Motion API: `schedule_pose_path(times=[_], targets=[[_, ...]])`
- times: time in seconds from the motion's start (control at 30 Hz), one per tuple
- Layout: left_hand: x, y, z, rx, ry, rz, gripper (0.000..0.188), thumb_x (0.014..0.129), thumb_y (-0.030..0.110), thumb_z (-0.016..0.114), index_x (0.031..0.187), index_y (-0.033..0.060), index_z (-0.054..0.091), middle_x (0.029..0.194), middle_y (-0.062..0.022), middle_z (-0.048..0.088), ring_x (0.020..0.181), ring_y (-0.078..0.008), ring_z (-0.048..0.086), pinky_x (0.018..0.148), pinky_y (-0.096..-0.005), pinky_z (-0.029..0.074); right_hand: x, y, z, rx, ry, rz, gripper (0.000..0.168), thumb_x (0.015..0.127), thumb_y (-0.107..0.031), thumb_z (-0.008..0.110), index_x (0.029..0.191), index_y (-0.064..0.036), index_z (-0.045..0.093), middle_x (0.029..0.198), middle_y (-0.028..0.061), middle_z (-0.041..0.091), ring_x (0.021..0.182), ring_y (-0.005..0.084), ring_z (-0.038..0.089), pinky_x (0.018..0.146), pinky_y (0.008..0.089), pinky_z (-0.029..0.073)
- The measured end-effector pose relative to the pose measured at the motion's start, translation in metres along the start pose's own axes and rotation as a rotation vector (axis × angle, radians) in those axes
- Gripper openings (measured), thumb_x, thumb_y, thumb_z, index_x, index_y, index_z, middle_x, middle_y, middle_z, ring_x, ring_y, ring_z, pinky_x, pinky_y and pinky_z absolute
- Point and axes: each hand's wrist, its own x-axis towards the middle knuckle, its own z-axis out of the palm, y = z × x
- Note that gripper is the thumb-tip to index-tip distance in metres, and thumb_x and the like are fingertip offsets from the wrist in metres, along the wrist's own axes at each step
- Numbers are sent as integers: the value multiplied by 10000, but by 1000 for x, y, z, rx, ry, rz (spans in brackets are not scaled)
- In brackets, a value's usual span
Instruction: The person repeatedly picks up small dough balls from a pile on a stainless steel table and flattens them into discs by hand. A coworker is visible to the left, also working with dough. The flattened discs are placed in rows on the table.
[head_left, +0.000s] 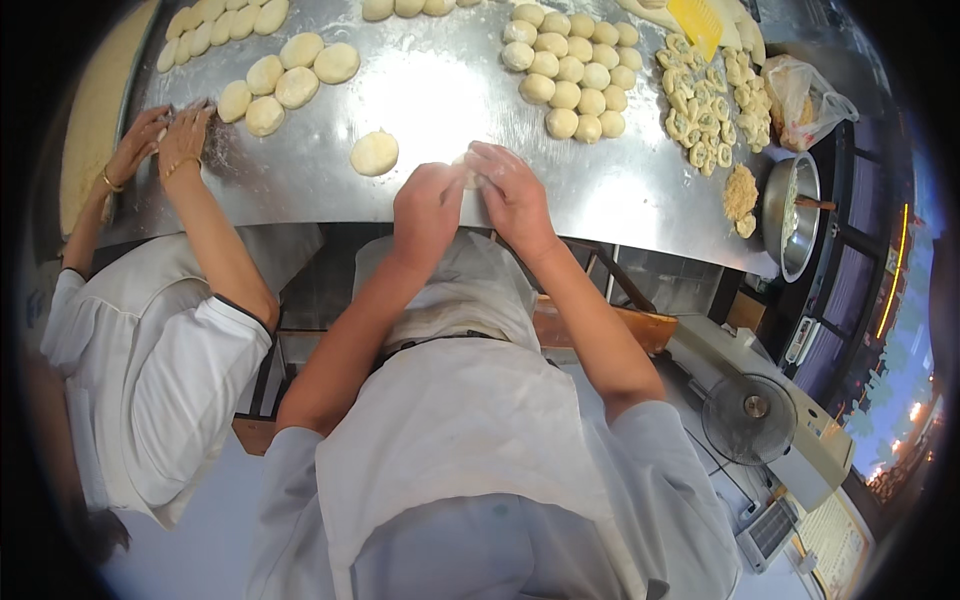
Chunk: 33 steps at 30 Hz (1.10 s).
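Note:
Between my two hands, just above the near edge of the steel worktable (315, 187), is a small piece of pale dough (471, 178). My left hand (429, 210) pinches it from one side. The curled fingers of my right hand (514, 187) grip it from the other, hiding most of it. A single round of dough (374, 154) lies on the steel to the left of my hands. Farther off to the right, several dough balls (568, 71) sit packed in rows. Flattened dough rounds (298, 88) are grouped at the upper left.
A co-worker's hands (169, 139) press on the table at the left. To the right are small shaped dough pieces (697, 112), a yellow scraper (697, 26), a crumbly mound of filling (741, 192), a steel bowl (806, 225) and a plastic bag (802, 101). A fan (750, 418) stands low right.

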Motion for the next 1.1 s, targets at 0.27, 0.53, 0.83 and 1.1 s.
schedule_pose_path(times=[0.27,0.53,0.83,1.1], targets=[[-19,-9,-23,-603,126,-400,369,1017,-83,563,1358,-21,688,1194,-139,765,998,-183,745,872,-288,580,65,-11,18,-111,57,163,453,993,-190,667,1400,1,615,1470,215,607,1381,409,545,1175,494,416],[-19,-15,-31,-295,36,-294,291,978,-52,601,1241,-12,720,1096,-129,759,921,-185,728,830,-302,578,72,9,53,-558,-25,10,594,1021,-345,643,1532,-82,494,1601,234,450,1492,459,371,1215,637,253],[-19,-11,-25,-490,-146,-449,422,1027,3,582,1446,-52,584,1296,-174,726,1166,-210,716,957,-323,568,63,4,-12,-97,-172,215,363,921,-250,739,1155,27,754,1272,245,692,1194,420,626,1033,473,497],[-13,8,-24,-782,-167,-594,526,1059,17,546,1564,-80,436,1476,-226,610,1318,-262,642,1091,-359,524,24,-31,-13,89,-90,322,290,833,-82,827,1029,-17,624,1012,168,691,974,378,658,842,423,542]])
